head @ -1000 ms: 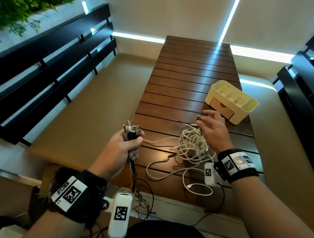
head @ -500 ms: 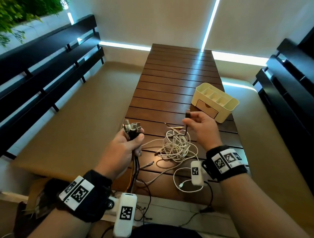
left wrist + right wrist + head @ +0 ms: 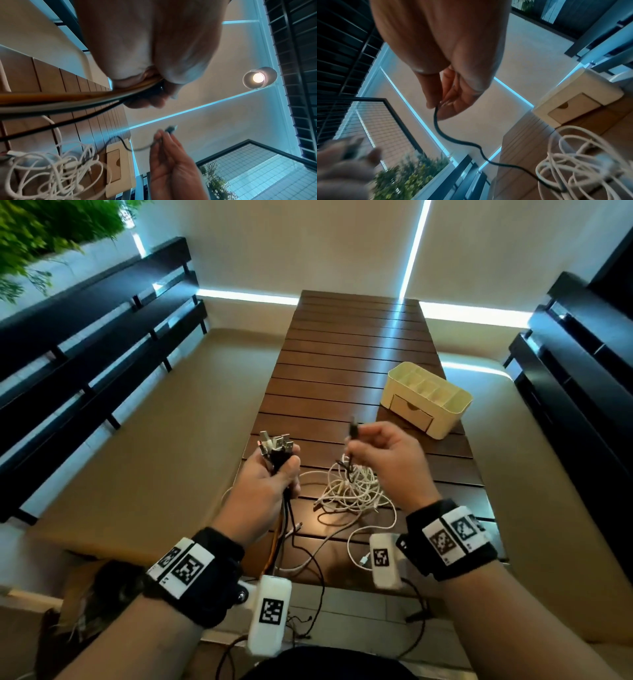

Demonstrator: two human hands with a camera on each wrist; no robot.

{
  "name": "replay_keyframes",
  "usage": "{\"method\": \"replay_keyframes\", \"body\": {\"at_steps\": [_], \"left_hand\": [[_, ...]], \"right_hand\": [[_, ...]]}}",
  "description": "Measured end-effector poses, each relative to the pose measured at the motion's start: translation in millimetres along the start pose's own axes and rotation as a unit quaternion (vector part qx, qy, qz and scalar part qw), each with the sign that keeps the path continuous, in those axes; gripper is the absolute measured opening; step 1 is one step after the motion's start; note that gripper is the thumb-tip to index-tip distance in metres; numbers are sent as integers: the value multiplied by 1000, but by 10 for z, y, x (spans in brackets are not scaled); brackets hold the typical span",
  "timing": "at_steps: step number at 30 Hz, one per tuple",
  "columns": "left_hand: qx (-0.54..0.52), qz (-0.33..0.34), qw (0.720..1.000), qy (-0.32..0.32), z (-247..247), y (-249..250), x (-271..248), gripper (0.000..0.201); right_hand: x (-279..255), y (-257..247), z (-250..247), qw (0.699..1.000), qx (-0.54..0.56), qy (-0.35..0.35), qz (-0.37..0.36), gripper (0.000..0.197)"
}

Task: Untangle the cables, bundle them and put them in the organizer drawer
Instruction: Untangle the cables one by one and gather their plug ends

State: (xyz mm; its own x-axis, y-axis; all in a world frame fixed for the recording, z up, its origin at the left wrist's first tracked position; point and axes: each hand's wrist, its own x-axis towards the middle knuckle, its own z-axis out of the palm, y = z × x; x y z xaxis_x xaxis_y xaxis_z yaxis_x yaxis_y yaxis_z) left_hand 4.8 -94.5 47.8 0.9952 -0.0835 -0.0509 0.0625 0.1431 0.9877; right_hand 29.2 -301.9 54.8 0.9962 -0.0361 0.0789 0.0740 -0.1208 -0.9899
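My left hand (image 3: pixel 270 477) grips a bunch of cable ends (image 3: pixel 275 444), plugs up, above the table's near left edge; their black and orange cords (image 3: pixel 51 100) hang down from the fist. My right hand (image 3: pixel 375 445) pinches the plug end of a black cable (image 3: pixel 352 430) and holds it up over the tangle of white cables (image 3: pixel 352 491) on the slatted wooden table (image 3: pixel 342 378). The black cable (image 3: pixel 457 140) runs down into that tangle. The cream organizer (image 3: pixel 426 398) with its drawer (image 3: pixel 411 410) closed stands at the right, behind my right hand.
Dark slatted benches (image 3: pixel 85 337) run along both sides of the table, with tan cushions (image 3: pixel 154 440) between. More cords (image 3: pixel 308 594) dangle off the near table edge toward the floor. A plant (image 3: pixel 41 231) is at the top left.
My right hand has taken a black cable's end out of the pile, lifted it and brought it left toward my left hand. The left hand keeps its bunch.
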Motion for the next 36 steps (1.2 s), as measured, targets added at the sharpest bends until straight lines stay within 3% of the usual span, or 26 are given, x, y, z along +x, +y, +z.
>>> {"method": "replay_keyframes", "body": {"at_steps": [4,16,23,27,29,31,33,36], "left_hand": [[19,10,1000,5,137,-58,74,8],[29,40,999,-12,243,-83,47,17],[13,30,998,-51,196,-66,62,15],[0,38,998,-42,162,-47,96,24],[-6,41,999,-23,137,-26,122,27],[-7,42,999,-10,114,15,126,29],[-29,40,999,-17,86,54,120,29],[-64,44,997,-30,29,132,103,24]], "right_hand": [[-261,2,263,998,16,-61,6,18],[-408,79,454,994,-8,31,-108,12],[-355,100,512,993,17,31,-114,21],[-333,65,483,992,15,12,-127,20],[-349,94,476,995,32,9,-94,24],[-386,147,473,998,52,-31,-34,29],[-427,208,500,994,-4,-111,-10,31],[-407,300,555,982,-112,-143,-59,18]]}}
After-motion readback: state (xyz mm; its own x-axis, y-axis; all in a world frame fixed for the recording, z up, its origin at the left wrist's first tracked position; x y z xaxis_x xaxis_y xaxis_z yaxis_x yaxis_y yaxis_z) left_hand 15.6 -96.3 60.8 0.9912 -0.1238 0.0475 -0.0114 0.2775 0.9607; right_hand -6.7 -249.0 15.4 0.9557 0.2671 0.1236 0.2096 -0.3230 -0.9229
